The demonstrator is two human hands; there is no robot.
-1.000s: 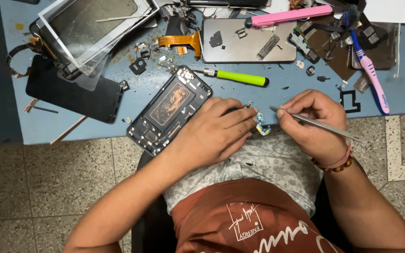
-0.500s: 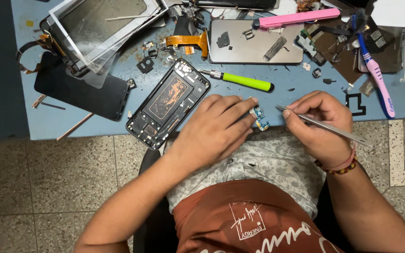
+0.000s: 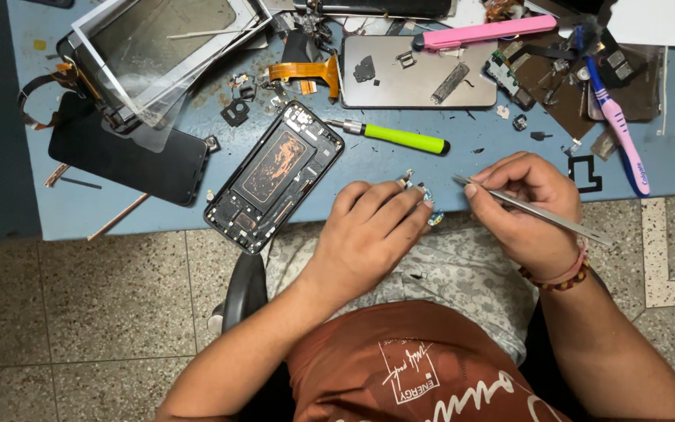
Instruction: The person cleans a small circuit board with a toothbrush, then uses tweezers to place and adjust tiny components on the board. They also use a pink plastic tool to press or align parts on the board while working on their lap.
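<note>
Head view, my left hand (image 3: 369, 227) pinching a small blue circuit part (image 3: 426, 197) at the blue table (image 3: 478, 168) edge, my right hand (image 3: 526, 205) gripping metal tweezers (image 3: 533, 209), opened phone (image 3: 275, 176) just left.

Near the front edge of the surface (image 3: 158, 211): left hand (image 3: 369, 227) pinching a small circuit part (image 3: 423, 199) at the fingertips, right hand (image 3: 525, 207) just to its right, tweezers (image 3: 533, 209) held slanting, tips aimed left toward that part. Left of the left hand, an opened phone body (image 3: 275, 176), lying diagonally. Just behind the hands, a screwdriver (image 3: 392, 137). Farther back, a metal back plate (image 3: 416, 70); far left, a screen panel (image 3: 130, 160) under a glass frame (image 3: 166, 47). At right, a toothbrush (image 3: 615, 117).
</note>
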